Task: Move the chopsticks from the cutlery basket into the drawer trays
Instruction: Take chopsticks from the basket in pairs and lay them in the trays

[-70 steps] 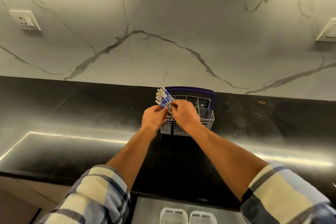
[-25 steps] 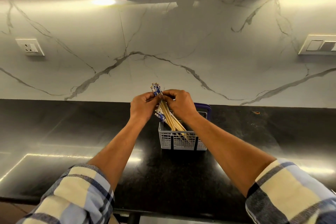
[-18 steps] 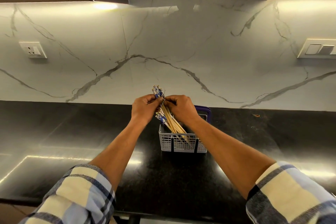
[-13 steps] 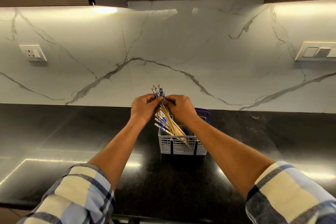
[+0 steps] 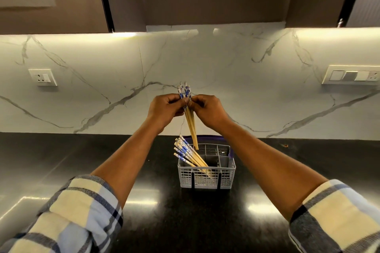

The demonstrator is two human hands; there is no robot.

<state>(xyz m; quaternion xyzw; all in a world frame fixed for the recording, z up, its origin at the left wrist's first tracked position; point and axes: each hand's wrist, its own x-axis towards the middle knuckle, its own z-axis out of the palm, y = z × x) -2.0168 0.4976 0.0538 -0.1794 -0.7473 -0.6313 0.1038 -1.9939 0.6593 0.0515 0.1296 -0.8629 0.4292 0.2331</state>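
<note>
A grey plastic cutlery basket (image 5: pixel 207 178) with a purple handle stands on the black countertop. Several wooden chopsticks (image 5: pixel 188 154) with blue-and-white tops lean to the left inside its front left compartment. Above the basket, my left hand (image 5: pixel 164 110) and my right hand (image 5: pixel 207 112) pinch a pair of chopsticks (image 5: pixel 191 125) together near the patterned tops. That pair hangs nearly upright, its tips just over the basket's rear rim. The drawer trays are out of view.
The black glossy countertop (image 5: pixel 61 170) runs left and right beneath a white marble backsplash. A wall socket (image 5: pixel 43 77) sits at the left and a switch panel (image 5: pixel 351 75) at the right. Dark cabinets (image 5: pixel 216 0) hang overhead.
Both hands have risen, lifting a pair of chopsticks out of the bundle until their tips hang at the basket's rim. The other chopsticks stay leaning in the basket. The camera has tilted upward.
</note>
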